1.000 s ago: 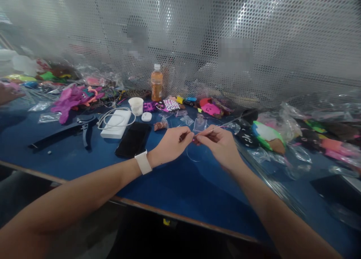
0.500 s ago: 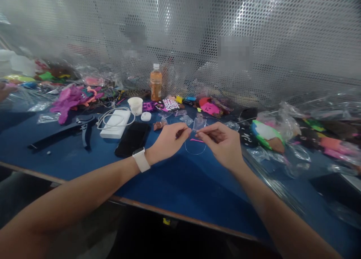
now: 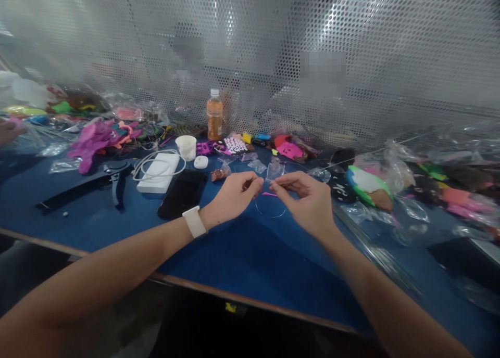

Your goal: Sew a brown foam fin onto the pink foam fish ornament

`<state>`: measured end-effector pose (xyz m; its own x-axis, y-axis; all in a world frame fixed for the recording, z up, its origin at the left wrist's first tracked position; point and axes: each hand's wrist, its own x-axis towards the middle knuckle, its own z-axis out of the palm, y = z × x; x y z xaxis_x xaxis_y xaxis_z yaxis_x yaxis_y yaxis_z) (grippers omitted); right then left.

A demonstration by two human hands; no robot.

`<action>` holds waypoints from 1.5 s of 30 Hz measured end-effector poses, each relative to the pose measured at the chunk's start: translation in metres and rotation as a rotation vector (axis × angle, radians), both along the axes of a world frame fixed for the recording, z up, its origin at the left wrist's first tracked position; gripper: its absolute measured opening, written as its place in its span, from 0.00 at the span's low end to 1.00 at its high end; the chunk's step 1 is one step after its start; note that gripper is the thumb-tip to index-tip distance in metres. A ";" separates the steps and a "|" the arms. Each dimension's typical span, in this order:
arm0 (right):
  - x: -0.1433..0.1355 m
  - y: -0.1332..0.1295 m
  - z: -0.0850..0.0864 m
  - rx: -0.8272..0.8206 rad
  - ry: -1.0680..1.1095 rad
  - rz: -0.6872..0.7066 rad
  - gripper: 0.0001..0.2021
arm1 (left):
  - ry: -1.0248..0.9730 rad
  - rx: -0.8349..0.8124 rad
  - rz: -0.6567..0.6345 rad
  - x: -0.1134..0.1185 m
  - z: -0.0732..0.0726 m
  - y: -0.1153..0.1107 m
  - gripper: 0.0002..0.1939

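My left hand, with a pale watch band on its wrist, pinches thumb against fingers at one end of a thin clear line. My right hand faces it, thumb and forefinger closed on the same line. Between the hands the line sags in a loop over the blue table. Their fingertips almost meet; the line's ends there are too small to make out. Just behind the fingertips lie a pink strip and a small clear plastic bag.
Left of my hands are a black phone, a white box with a cable, and pliers. A paper cup and an orange drink bottle stand behind. Clear rods lie right. Another person's hand shows far left.
Both hands keep their pinch on the line, with only a slight shift of the fingers. The whole view has drifted a little.
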<state>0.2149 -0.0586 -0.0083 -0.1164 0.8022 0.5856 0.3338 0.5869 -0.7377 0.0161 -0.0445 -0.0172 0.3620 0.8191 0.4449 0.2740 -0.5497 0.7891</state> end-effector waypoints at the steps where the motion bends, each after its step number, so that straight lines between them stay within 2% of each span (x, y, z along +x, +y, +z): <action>1: 0.000 -0.001 0.000 0.021 -0.022 -0.014 0.04 | -0.004 -0.017 -0.011 0.000 0.000 0.000 0.20; 9: 0.001 0.002 -0.002 -0.082 0.010 0.082 0.05 | 0.069 0.132 0.034 0.001 -0.004 -0.001 0.15; 14: 0.001 0.003 -0.002 -0.120 0.031 0.083 0.06 | 0.087 0.130 0.066 0.001 -0.006 0.001 0.15; 18: 0.003 0.005 -0.001 -0.139 0.003 0.096 0.05 | 0.095 0.117 0.038 -0.001 -0.008 0.003 0.14; 22: 0.004 0.005 -0.003 -0.130 -0.041 0.098 0.04 | 0.039 -0.031 -0.041 -0.002 -0.009 0.006 0.18; 27: 0.005 0.005 -0.001 -0.102 -0.106 0.051 0.03 | -0.095 -0.392 -0.218 0.001 -0.008 0.006 0.21; 30: 0.005 0.005 0.001 -0.099 -0.172 0.032 0.02 | -0.182 -0.540 -0.226 0.004 -0.010 0.005 0.17; 33: 0.005 0.004 0.001 -0.097 -0.217 0.006 0.02 | -0.236 -0.612 -0.207 0.006 -0.015 0.006 0.14; 36: 0.004 0.002 0.003 -0.123 -0.235 0.009 0.01 | -0.219 -0.546 -0.185 0.006 -0.017 0.007 0.13; 42: 0.001 0.003 0.006 -0.182 -0.138 0.050 0.03 | -0.096 -0.202 -0.088 0.006 -0.016 0.005 0.10; 45: 0.001 0.005 0.003 -0.224 -0.055 0.074 0.06 | -0.141 -0.165 -0.051 0.010 -0.017 0.003 0.09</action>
